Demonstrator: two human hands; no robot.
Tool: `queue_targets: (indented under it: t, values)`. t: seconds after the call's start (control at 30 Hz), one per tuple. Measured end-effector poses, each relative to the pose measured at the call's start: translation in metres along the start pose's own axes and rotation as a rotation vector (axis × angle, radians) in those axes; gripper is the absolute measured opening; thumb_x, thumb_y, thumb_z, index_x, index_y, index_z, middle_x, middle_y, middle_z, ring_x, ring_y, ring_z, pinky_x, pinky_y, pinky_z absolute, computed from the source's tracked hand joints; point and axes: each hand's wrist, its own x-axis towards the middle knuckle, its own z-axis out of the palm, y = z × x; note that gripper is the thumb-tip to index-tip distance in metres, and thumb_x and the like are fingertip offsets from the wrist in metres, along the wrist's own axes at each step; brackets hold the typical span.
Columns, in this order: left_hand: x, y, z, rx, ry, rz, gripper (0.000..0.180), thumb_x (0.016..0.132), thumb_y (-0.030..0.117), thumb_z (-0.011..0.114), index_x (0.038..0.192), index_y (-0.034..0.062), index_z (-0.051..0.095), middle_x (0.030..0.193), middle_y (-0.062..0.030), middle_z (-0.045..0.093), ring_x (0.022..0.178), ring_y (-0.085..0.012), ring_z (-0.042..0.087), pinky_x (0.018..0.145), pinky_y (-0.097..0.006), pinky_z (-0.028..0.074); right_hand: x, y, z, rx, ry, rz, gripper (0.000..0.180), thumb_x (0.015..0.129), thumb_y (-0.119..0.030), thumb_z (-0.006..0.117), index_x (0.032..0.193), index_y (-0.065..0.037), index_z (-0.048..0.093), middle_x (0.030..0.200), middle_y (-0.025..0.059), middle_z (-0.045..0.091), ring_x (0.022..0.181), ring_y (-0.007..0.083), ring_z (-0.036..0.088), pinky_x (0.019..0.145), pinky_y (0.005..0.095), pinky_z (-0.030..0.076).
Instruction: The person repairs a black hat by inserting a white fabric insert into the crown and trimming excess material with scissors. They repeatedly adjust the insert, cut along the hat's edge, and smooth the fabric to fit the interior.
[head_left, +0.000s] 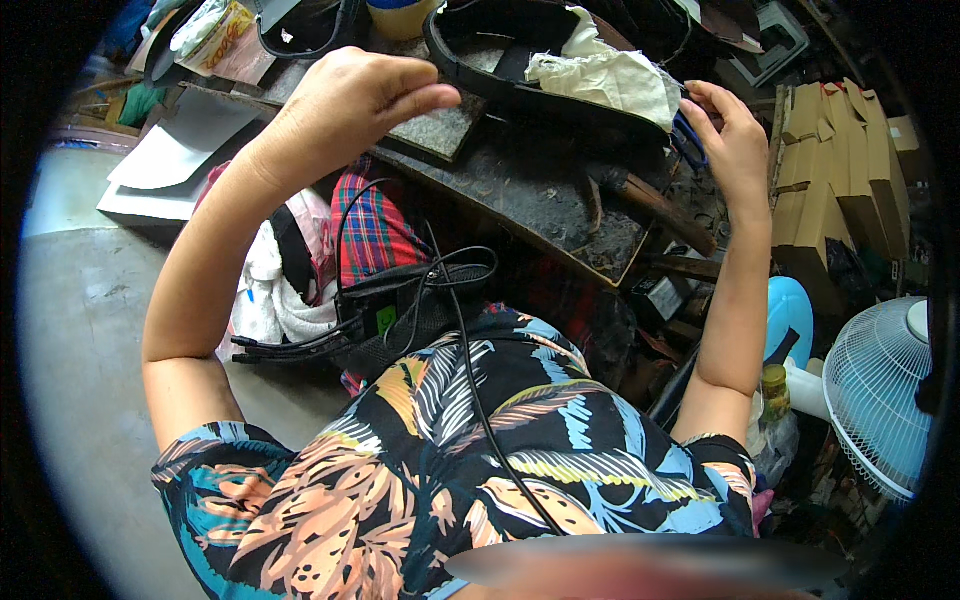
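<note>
Hazy Brightness at 9 O'Clock, Black Rim All Round

Soft, moderate light came from a source out of view. The grey floor point(90, 320) at 9 o'clock looked pale and washed, while the white paper point(185, 145) at 10 o'clock was among the brightest patches. Toward 12 o'clock the workbench top point(540, 200) was dim, with deep shadow beneath. The left hand point(365, 95) was fairly crisp. A blurred oval smeared 5 o'clock; fisheye bending stretched the electric fan point(880, 390) between 3 and 4.

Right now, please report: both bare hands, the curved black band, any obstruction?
Left bare hand raised, no held object visible. Right bare hand beside crumpled cream cloth, contact unclear. Cloth covers part of curved black band.
</note>
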Motion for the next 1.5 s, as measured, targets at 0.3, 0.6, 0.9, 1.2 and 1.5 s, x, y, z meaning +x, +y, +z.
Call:
queue_targets:
  t: [0.3, 0.6, 0.9, 1.2, 1.5]
  values:
    - [-0.026, -0.063, 0.007, 0.621, 0.025, -0.043, 0.040, 0.081, 0.001, 0.062, 0.119, 0.0109, 0.057, 0.111, -0.0108, 0.059, 0.108, -0.0311, 0.058, 0.087, -0.039, 0.052, 0.011, -0.064, 0.022, -0.191, 0.069, -0.533, 0.069, 0.068, -0.046, 0.082, 0.127, -0.015, 0.063, 0.128, 0.0040, 0.063, 0.121, 0.0255, 0.053, 0.102, 0.0407, 0.045]
    - [-0.007, -0.039, -0.015, 0.438, 0.216, -0.213, 0.018, 0.089, 0.024, 0.062, 0.097, 0.0074, 0.064, 0.095, -0.0164, 0.063, 0.091, -0.0344, 0.062, 0.079, -0.043, 0.050, 0.062, -0.071, 0.062, -0.291, -0.065, -0.552, 0.030, 0.073, -0.021, 0.079, 0.099, -0.018, 0.065, 0.087, 0.0059, 0.069, 0.086, 0.0252, 0.067, 0.079, 0.0391, 0.051]
    - [0.011, -0.011, 0.010, 0.013, 0.351, 0.363, 0.016, 0.091, 0.008, 0.060, 0.105, 0.0019, 0.056, 0.109, -0.0177, 0.060, 0.098, -0.0319, 0.064, 0.077, -0.038, 0.054, 0.041, -0.116, 0.097, -0.293, 0.227, -0.803, 0.014, 0.082, -0.018, 0.061, 0.095, -0.025, 0.063, 0.071, -0.0024, 0.054, 0.067, 0.0164, 0.060, 0.068, 0.0332, 0.044]
    - [0.036, -0.048, 0.056, 0.251, 0.452, 0.276, 0.014, 0.088, 0.018, 0.063, 0.099, 0.0101, 0.068, 0.087, -0.0136, 0.069, 0.090, -0.0310, 0.068, 0.077, -0.041, 0.054, 0.030, -0.115, 0.093, -0.190, -0.198, -0.588, 0.029, 0.075, -0.021, 0.076, 0.100, -0.015, 0.062, 0.090, 0.0038, 0.060, 0.088, 0.0249, 0.065, 0.077, 0.0402, 0.049]
    - [0.013, -0.029, 0.066, 0.401, -0.142, 0.000, 0.019, 0.083, 0.011, 0.060, 0.098, 0.0077, 0.069, 0.090, -0.0164, 0.071, 0.089, -0.0323, 0.070, 0.073, -0.042, 0.057, 0.015, -0.115, 0.101, -0.187, -0.153, -0.709, 0.024, 0.074, -0.009, 0.073, 0.095, -0.010, 0.060, 0.099, 0.0050, 0.066, 0.091, 0.0260, 0.066, 0.075, 0.0356, 0.056]
